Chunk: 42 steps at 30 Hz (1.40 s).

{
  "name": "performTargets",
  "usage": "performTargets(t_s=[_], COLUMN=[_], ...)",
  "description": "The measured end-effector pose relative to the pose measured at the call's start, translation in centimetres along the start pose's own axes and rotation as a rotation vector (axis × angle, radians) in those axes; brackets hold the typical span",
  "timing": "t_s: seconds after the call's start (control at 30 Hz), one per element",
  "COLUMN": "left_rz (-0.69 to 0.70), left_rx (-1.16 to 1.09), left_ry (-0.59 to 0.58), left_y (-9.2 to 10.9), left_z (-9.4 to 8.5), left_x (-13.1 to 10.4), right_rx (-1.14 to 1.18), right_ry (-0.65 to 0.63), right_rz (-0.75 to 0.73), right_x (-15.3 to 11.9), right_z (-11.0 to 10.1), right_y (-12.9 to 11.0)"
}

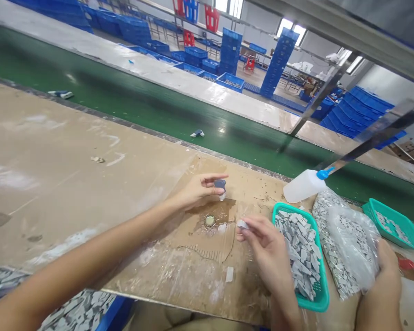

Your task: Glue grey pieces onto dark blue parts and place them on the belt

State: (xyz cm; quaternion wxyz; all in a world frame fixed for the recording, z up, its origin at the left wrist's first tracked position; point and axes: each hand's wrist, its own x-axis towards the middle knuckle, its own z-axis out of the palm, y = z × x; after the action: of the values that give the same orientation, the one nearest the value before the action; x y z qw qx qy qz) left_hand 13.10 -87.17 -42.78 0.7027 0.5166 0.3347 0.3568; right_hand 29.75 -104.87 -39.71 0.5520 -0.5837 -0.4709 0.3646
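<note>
My left hand [205, 187] is closed on a small dark grey plastic piece [220, 184], with a whitish bit [222, 196] below it, above a wet cardboard patch. Lower and to the right, my right hand [267, 241] pinches a small light grey piece [242, 224] between thumb and fingers. Between the hands, a small round cap-like dish [209, 220] sits on the stained cardboard [200, 241]. Beside my right hand stands a green basket [324, 294] full of small grey and white pieces.
Another person's hand [386, 271] touches a plastic bag [353, 239] of pieces at the right. A white squeeze bottle [303, 186] and a second green basket [372, 204] stand nearby. Beyond the bench runs a green conveyor belt [152, 115] carrying small parts. A blue crate [115, 312] sits lower left.
</note>
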Motion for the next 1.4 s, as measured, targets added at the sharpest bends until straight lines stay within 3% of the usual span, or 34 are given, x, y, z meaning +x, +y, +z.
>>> performTargets(t_s=[0.13,0.27,0.4,0.5,0.63,1.13,1.4], left_rz=[-0.050,-0.042,0.026,0.022,-0.002,0.027,-0.030], left_rx=[-0.215,-0.365,-0.462,-0.475,-0.441,-0.240,-0.076], left_ry=[0.117,0.167,0.110,0.060,0.007,0.026,0.029], left_y=[-0.9,-1.7,-1.7,-1.8,-1.9,-1.5,-1.4], left_z=[-2.8,-4.6,-5.7,-5.9,-5.8,-5.4,-4.8], left_x=[-0.8,-0.2,0.4,0.3,-0.1,-1.0,-1.4], right_rx=[-0.188,-0.353,-0.559,-0.690,-0.815,-0.965,-0.960], right_ry=[-0.045,-0.004,-0.055,-0.091,-0.116,-0.145,-0.160], right_rz=[0.028,0.011,-0.205,-0.423,-0.558,-0.815,-0.807], right_x=[1.0,1.2,1.6,1.8,1.7,2.0,2.1], right_z=[3.4,4.2,4.3,4.6,4.8,5.2,5.3], right_y=[3.3,5.5,6.0,6.3,6.6,7.0,6.7])
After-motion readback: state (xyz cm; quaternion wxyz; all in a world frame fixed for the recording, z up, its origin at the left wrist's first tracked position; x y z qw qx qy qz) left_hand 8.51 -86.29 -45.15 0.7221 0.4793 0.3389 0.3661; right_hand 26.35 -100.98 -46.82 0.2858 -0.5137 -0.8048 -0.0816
